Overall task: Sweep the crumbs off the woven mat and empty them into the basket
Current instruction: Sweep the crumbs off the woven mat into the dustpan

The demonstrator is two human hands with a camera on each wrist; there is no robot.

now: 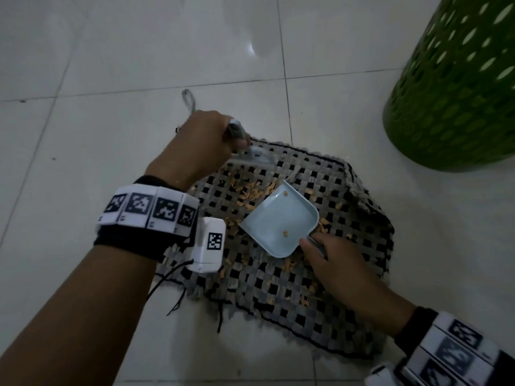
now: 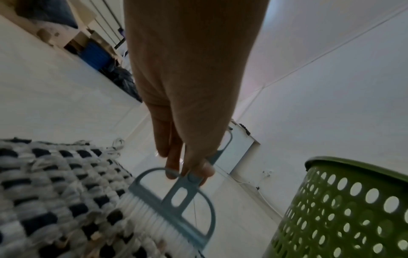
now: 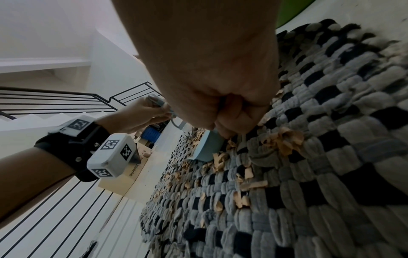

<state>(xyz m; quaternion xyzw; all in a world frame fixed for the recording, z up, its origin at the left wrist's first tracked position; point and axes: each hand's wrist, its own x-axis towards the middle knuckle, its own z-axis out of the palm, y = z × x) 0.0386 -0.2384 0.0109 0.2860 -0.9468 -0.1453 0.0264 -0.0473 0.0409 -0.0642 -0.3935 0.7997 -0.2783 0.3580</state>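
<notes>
A cardboard box (image 3: pixel 123 178) beside the mat bears the partly hidden word "QUANTIT...".

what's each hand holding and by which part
Left hand grips the brush by its handle; right hand holds the dustpan by its handle.

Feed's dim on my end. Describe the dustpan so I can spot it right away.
Start at the grey-and-black checked woven mat lying on the white tiled floor, left of the green perforated plastic basket. Near the mat's middle lies the pale blue plastic dustpan, its handle gripped by the right hand. It is the only smooth, plain surface among scattered tan crumbs, with two crumbs inside.
</notes>
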